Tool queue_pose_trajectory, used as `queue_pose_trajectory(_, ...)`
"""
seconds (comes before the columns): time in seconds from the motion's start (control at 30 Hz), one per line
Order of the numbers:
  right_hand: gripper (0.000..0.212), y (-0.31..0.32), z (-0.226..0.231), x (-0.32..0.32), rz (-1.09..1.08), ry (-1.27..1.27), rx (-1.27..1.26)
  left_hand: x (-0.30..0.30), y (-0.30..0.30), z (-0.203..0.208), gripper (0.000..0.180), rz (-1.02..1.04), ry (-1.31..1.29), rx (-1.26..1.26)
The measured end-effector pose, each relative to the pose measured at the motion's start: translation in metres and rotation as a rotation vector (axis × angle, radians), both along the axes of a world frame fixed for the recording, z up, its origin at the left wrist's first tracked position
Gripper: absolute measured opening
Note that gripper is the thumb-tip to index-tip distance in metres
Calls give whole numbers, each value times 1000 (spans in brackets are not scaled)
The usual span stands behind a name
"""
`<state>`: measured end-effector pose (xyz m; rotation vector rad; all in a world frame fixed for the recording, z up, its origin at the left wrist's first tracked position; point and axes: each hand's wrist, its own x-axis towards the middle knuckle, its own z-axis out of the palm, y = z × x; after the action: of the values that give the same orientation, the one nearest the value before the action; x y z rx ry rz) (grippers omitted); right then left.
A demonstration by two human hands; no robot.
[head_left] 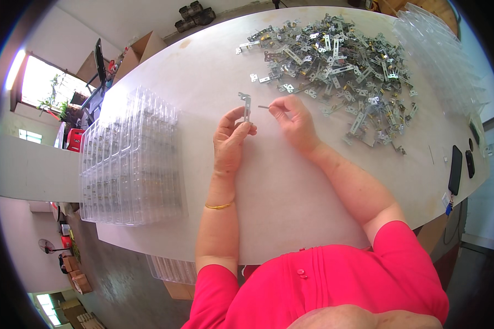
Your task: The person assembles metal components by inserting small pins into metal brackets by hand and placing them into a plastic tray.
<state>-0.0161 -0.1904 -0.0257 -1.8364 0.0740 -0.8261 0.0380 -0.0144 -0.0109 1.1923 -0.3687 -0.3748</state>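
Observation:
Over the middle of the table, my left hand (230,140) pinches the lower end of a slotted metal bracket (247,107), which stands upright between thumb and fingers. Just to its right, my right hand (295,122) is closed on a thin dark metal pin (263,107) that points left toward the bracket. A small gap shows between the pin's tip and the bracket. Beyond my right hand lies a large loose pile of similar metal brackets (335,70), some with brass-coloured parts.
Stacked clear plastic trays (132,164) holding metal parts stand at the left. More clear trays (439,60) lean at the far right. A black phone (455,170), a small dark object (470,164) and a thin rod (431,154) lie near the white table's (291,219) right edge.

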Motion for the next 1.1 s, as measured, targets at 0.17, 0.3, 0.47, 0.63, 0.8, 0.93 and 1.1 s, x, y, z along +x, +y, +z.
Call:
queue_pose_trajectory(0.17, 11, -9, -1, 5, 201, 54, 513, 0, 0, 7, 36, -206, 78, -100)
queue_pose_trajectory(0.3, 13, -9, 2, 5, 333, 20, 668, 0, 2, 5, 38, -289, 98, -71)
queue_pose_trajectory(0.47, 13, -13, 7, 3, 468, 84, 792, 3, 5, 2, 36, -374, 115, -93)
queue_pose_trajectory(0.63, 15, -16, 4, 1, 539, 217, 869, 2, 6, 4, 34, -396, 124, -94)
queue_pose_trajectory(0.8, 14, -13, 1, 3, 449, 177, 839, -12, -7, 1, 31, -89, -55, 151)
queue_pose_trajectory(0.93, 13, -12, 1, 5, 410, 126, 860, -13, -16, 0, 23, 154, -740, 506)
queue_pose_trajectory(1.1, 13, -10, 1, 8, 419, 123, 845, -18, -20, 4, 19, 191, -689, 569)
